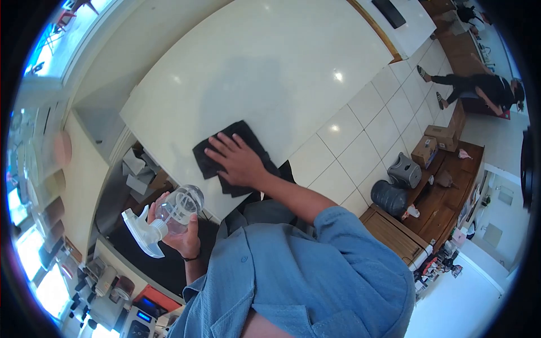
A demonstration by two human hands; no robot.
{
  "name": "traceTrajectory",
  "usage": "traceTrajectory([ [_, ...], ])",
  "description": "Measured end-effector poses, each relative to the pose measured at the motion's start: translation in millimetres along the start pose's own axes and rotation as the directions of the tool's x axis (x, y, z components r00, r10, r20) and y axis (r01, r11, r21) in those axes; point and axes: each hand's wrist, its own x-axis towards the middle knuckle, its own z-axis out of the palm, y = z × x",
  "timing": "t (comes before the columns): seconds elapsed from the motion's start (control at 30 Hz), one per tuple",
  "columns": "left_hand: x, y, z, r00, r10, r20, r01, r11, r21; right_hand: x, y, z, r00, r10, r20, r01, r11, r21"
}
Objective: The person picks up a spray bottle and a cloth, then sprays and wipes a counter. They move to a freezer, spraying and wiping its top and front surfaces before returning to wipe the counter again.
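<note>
The left grip (183, 236) clasps a clear spray bottle (169, 217) while the right grip (239, 162) lies flat, fingers spread, on a black cloth (211, 155) on the white desk (270, 62).

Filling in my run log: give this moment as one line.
right hand: flat on black cloth | cloth: on white countertop | left hand: holds clear spray bottle

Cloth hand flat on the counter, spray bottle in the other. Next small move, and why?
Probably slide the right hand and the black cloth across the white counter. The palm already lies flat on the cloth near the counter's near edge, with much bare surface beyond it. The left hand holds the clear spray bottle off the counter's edge, so it is not in the way.
</note>
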Motion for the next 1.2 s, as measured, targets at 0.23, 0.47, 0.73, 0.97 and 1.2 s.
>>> traceTrajectory([
  [0.23,33,12,87,0.997,0.01,0.072,-0.013,0.999,0.041,15,164,-95,0.967,0.189,-0.173,-0.21,0.971,-0.111],
  [0.47,64,36,182,0.989,0.002,0.15,-0.01,0.999,0.051,22,343,-186,0.875,0.327,-0.356,-0.429,0.865,-0.26],
  [0.73,77,54,237,0.98,0.004,0.201,-0.018,0.998,0.067,26,508,-256,0.734,0.459,-0.5,-0.652,0.683,-0.331],
  [0.97,71,47,216,0.991,-0.051,0.126,0.042,0.996,0.074,39,492,-247,0.7,0.519,-0.49,-0.709,0.587,-0.391],
  [1.2,51,32,142,0.99,-0.067,0.128,0.064,0.998,0.024,75,382,-183,0.794,0.399,-0.459,-0.585,0.707,-0.397],
])
